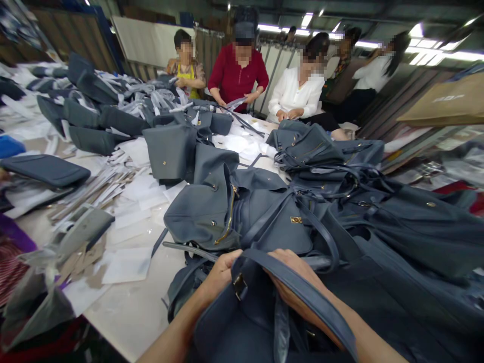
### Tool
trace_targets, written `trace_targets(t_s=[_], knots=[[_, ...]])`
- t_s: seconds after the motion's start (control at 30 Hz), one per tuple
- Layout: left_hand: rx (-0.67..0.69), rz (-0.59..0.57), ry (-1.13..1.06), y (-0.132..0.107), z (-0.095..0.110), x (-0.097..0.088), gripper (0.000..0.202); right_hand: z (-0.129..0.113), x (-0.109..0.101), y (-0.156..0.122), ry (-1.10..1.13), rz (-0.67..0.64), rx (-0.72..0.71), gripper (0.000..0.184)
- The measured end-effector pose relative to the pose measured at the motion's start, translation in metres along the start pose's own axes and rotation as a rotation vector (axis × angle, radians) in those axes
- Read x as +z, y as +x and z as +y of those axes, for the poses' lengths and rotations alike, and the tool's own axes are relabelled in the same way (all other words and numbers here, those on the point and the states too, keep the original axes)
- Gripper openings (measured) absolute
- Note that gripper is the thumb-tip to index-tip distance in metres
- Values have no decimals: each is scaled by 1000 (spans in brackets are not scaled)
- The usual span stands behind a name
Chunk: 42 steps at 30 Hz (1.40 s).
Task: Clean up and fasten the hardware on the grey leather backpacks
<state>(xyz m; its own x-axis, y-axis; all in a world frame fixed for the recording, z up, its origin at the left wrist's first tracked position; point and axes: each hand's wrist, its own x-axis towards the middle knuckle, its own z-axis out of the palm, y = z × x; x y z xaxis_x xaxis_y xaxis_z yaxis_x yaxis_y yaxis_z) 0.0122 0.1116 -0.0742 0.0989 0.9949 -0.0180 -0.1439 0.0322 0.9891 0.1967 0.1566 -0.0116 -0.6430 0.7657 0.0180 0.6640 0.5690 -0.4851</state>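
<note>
Close in front of me is a dark blue-grey handbag (223,327), its handle (317,297) arching over the bag and across my right forearm. My left hand (224,267) is closed on the bag's far edge, near a metal buckle (239,286). My right hand (293,269) reaches under the handle and grips the bag's far side; its fingertips are partly hidden. A clear plastic wrap (280,327) hangs inside the handle. Just beyond my hands lies another handbag with a gold zip (229,217), beside one with a gold clasp (297,220).
More blue-grey bags are heaped at right (408,217) and far left (102,116). White paper sheets (128,264) and a grey pouch (85,227) lie on the white table (124,312). Several people work across it, one in a red top (236,75).
</note>
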Motion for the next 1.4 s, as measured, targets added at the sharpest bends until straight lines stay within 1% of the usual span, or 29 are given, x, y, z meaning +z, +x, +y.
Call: trace_targets(t_s=[0.03, 0.07, 0.1, 0.13, 0.2, 0.23, 0.27, 0.3, 0.33, 0.37, 0.4, 0.43, 0.47, 0.57, 0.6, 0.67, 0.73, 0.8, 0.87, 0.93, 0.97, 1.03, 1.1, 1.17, 1.23, 1.27, 1.33, 1.37, 1.4], knots=[[-1, -64, 28, -4, 4, -1, 34, 2, 8, -3, -56, -48, -2, 23], [16, -156, 108, -8, 8, -1, 32, 4, 13, -7, -118, -90, -5, 21], [57, -264, 245, -11, 12, -1, 29, 6, 17, -12, -172, -116, -8, 19], [123, -369, 424, -14, 16, 0, 26, 8, 19, -17, -207, -125, -5, 22], [278, -566, 819, -18, 23, 3, 20, 11, 19, -26, -187, -120, 1, 38], [332, -638, 946, -18, 26, 4, 17, 12, 19, -28, -145, -132, -10, 42], [344, -686, 978, -17, 28, 4, 15, 11, 18, -30, -99, -165, -31, 40], [315, -702, 947, -14, 30, 3, 15, 10, 18, -31, -66, -203, -54, 35], [252, -676, 883, -11, 31, 1, 18, 7, 19, -32, -52, -240, -80, 27], [174, -618, 813, -6, 30, -1, 24, 5, 21, -33, -58, -266, -101, 21], [111, -557, 758, -2, 30, -3, 28, 3, 25, -34, -86, -276, -108, 16], [81, -515, 732, 3, 28, -5, 30, 1, 29, -34, -128, -276, -104, 16], [88, -502, 732, 7, 26, -6, 30, 0, 33, -35, -171, -273, -100, 17], [204, -562, 746, 19, 15, -2, 34, -2, 40, -37, -260, -260, -130, 20], [226, -537, 727, 24, 12, 0, 38, -2, 41, -38, -279, -261, -149, 21], [241, -390, 662, 38, 6, 5, 42, -1, 39, -39, -312, -261, -194, 22], [252, -251, 616, 55, 3, 7, 39, 1, 37, -39, -327, -251, -246, 28], [264, -209, 622, 70, 4, 7, 33, 5, 34, -39, -307, -177, -249, 34], [285, -250, 638, 78, 6, 4, 29, 11, 34, -37, -248, -47, -143, 37], [302, -295, 644, 79, 9, 2, 31, 19, 35, -34, -197, 56, -1, 34], [307, -318, 649, 77, 10, 1, 33, 22, 36, -32, -195, 76, 39, 33], [320, -380, 704, 68, 8, 2, 28, 27, 38, -28, -262, 72, 59, 32], [324, -427, 835, 57, 1, 7, 16, 29, 39, -25, -378, 56, 68, 36], [319, -408, 989, 46, -10, 13, 19, 29, 40, -23, -452, 55, 98, 36], [305, -337, 1082, 36, -20, 20, 26, 29, 38, -20, -446, 47, 144, 33], [303, -307, 1097, 32, -23, 23, 29, 29, 37, -19, -427, 38, 192, 31], [308, -279, 1055, 29, -23, 25, 32, 30, 32, -18, -370, 8, 307, 31], [311, -275, 996, 29, -20, 25, 32, 31, 30, -18, -331, -16, 332, 30], [313, -270, 918, 31, -16, 25, 31, 31, 28, -19, -288, -40, 319, 28]])
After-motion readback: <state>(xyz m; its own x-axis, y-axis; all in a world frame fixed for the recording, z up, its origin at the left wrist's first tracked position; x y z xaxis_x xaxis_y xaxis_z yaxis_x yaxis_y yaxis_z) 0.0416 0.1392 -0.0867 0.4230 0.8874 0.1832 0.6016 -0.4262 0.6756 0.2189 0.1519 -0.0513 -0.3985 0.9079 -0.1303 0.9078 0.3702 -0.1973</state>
